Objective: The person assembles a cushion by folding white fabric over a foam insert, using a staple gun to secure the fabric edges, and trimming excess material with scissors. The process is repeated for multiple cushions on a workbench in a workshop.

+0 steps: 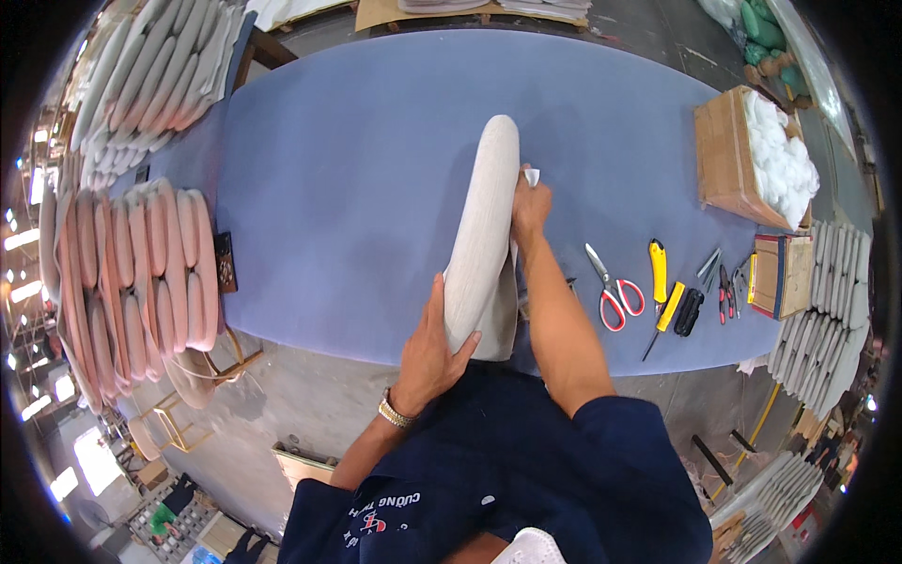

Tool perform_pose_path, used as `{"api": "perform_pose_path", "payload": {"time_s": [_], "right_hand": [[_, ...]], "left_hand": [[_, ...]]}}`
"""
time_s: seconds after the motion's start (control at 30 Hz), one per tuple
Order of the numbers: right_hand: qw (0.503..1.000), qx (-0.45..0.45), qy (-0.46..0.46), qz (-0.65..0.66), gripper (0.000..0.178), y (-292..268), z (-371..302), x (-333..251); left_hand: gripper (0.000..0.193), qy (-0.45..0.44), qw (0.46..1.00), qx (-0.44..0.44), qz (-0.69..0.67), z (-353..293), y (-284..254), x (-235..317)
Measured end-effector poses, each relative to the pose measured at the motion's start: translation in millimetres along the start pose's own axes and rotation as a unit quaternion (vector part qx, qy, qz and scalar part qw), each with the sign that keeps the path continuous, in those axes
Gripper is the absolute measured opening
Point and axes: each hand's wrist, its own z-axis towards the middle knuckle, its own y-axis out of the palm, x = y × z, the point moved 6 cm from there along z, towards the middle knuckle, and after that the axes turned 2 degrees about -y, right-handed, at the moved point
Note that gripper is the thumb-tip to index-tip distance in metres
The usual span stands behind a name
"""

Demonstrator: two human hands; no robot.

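A long, padded light-grey cushion (485, 221) with a rounded far end stands on edge over the near middle of the table. My left hand (434, 352) grips its near end, thumb on one side and fingers along the other. Against its right side, farther up, my right hand (532, 205) is closed, and a small white piece (533, 177) sticks out of the fingers. I cannot tell what that piece is. Grey fabric (503, 324) hangs below the cushion on the right. Red-handled scissors (613, 293) lie to the right of my right forearm.
On the blue table (348, 169), yellow cutters (658, 273), a black-handled tool (689, 312) and pliers (726, 296) lie right. Behind them stands a cardboard box (728, 160) of white stuffing. Pink cushions (141, 273) and grey cushions (155, 70) are stacked left; more grey ones (827, 310) right.
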Motion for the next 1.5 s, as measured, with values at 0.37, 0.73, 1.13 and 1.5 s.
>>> {"api": "perform_pose_path", "payload": {"time_s": [0.37,0.73,1.13,1.5], "right_hand": [[0.998,0.065,-0.023,0.012,0.047,6.0,-23.6,-21.0],[0.995,0.098,-0.029,0.002,0.046,14.7,-18.0,-16.0],[0.999,-0.014,-0.038,0.008,0.053,7.7,0.8,0.9],[0.874,-0.400,0.114,0.251,0.055,9.3,-149.0,33.6]], "left_hand": [[0.092,0.005,0.999,-0.008,-0.040,242.4,-11.6,11.3],[0.098,-0.052,0.993,-0.023,-0.106,165.9,-26.1,-15.0],[0.082,-0.108,0.984,0.135,-0.052,-63.4,-0.7,-87.8],[0.081,-0.139,0.944,0.299,0.003,-108.7,-18.9,-67.3]]}}
